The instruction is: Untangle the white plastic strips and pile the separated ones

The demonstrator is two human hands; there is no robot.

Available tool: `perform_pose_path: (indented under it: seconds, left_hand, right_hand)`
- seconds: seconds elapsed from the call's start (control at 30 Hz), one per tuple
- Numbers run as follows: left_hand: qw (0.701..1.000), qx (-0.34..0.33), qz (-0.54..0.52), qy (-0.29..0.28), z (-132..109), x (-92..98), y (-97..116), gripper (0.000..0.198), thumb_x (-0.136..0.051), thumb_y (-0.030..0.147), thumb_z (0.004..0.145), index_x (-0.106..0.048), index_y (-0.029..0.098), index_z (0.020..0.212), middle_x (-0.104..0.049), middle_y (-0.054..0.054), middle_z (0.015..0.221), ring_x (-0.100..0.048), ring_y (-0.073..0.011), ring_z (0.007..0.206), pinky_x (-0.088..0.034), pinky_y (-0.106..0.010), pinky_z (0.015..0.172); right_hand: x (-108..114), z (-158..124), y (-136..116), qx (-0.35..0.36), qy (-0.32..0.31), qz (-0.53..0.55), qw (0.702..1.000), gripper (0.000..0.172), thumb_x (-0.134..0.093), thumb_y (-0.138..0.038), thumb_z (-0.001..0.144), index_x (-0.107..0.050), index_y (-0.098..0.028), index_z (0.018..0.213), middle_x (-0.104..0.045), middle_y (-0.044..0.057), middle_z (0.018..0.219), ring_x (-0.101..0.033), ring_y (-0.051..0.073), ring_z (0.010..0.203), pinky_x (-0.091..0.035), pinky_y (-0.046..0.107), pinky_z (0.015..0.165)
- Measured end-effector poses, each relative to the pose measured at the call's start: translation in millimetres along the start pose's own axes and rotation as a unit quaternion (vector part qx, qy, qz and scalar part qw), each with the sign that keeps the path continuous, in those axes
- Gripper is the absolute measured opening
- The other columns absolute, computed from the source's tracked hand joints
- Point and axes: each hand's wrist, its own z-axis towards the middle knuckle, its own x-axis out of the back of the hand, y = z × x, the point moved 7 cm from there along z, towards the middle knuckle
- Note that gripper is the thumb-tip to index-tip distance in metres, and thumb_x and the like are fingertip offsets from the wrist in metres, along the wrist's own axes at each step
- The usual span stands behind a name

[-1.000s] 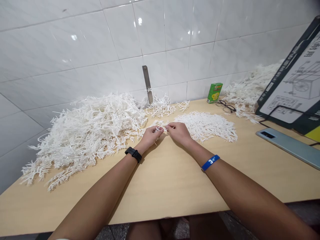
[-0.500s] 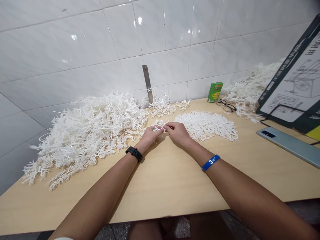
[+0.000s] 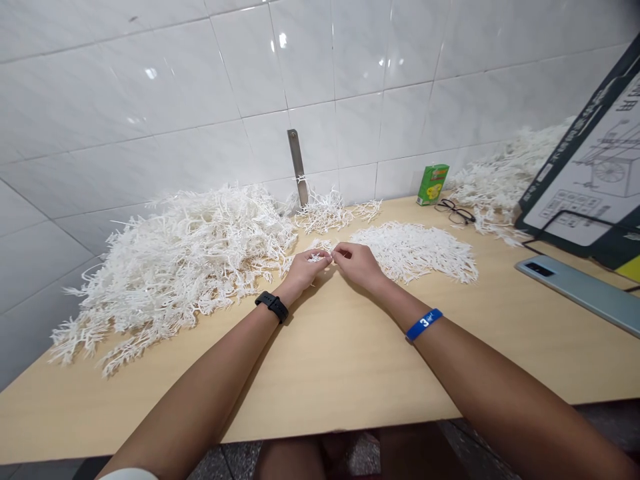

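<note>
My left hand [image 3: 303,272], with a black band at the wrist, pinches a small white branched plastic piece [image 3: 316,258]. Thumb and fingers of my right hand [image 3: 356,264] are pinched together at the left fingertips, on the end of the same piece as it appears; the exact contact is too small to see clearly. Left of my hands rises a big tangled heap of white branched plastic pieces [image 3: 200,247]. Close by on the right, a flatter pile of loose white strands [image 3: 415,250] is spread on the wooden table [image 3: 340,373].
A metal strip [image 3: 295,163] leans on the tiled wall beside a small white clump [image 3: 325,212]. To the right are a green box [image 3: 433,185], eyeglasses [image 3: 456,212], another white heap [image 3: 505,167], a printed carton [image 3: 595,167] and a phone [image 3: 580,290].
My two hands stay together at the same spot, with only a slight shift of the fingertips. The whole view has moved a little; the piles look the same.
</note>
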Motion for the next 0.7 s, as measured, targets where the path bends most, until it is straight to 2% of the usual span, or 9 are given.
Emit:
perform_pose_path:
  seconds: [0.27,0.5,0.6,0.7]
  left_hand:
    - [1.0,0.025,0.005,0.01,0.2,1.4,-1.3,0.032,-0.074,0.042,0.066,-0.071,0.018,0.087,-0.042,0.003,0.05,-0.027,-0.0051,0.042,-0.019,-0.021,0.039]
    - [1.0,0.017,-0.003,0.02,1.5,1.1,-1.8,0.031,-0.075,0.04,0.064,-0.074,0.017,0.085,-0.043,0.003,0.045,-0.026,-0.0054,0.04,-0.017,-0.023,0.04]
    - [1.0,0.012,-0.006,0.027,1.3,2.2,-1.9,0.033,-0.075,0.041,0.065,-0.074,0.016,0.087,-0.041,0.004,0.045,-0.026,-0.0053,0.04,-0.016,-0.023,0.041]
    - [0.999,0.013,-0.023,0.024,-0.3,2.9,-1.5,0.037,-0.075,0.044,0.065,-0.073,0.016,0.09,-0.041,0.005,0.047,-0.027,-0.0056,0.041,-0.019,-0.022,0.041]
  right_hand:
    - [1.2,-0.4,-1.7,-0.001,0.006,0.005,1.0,0.018,-0.051,-0.026,0.077,-0.061,-0.018,0.065,-0.057,-0.002,0.062,-0.05,0.013,0.064,-0.034,0.025,0.06]
    - [0.7,0.3,3.9,-0.039,0.016,0.027,0.999,0.019,-0.05,-0.026,0.076,-0.057,-0.019,0.06,-0.055,-0.002,0.057,-0.05,0.014,0.06,-0.034,0.025,0.057]
    - [7.8,2.9,12.8,-0.078,0.042,0.056,0.995,0.02,-0.049,-0.028,0.078,-0.058,-0.019,0.063,-0.057,-0.001,0.056,-0.052,0.014,0.055,-0.035,0.025,0.054]
    - [22.0,6.1,19.7,-0.084,0.088,0.012,0.993,0.022,-0.049,-0.03,0.082,-0.062,-0.019,0.067,-0.066,0.002,0.066,-0.056,0.016,0.058,-0.039,0.027,0.057]
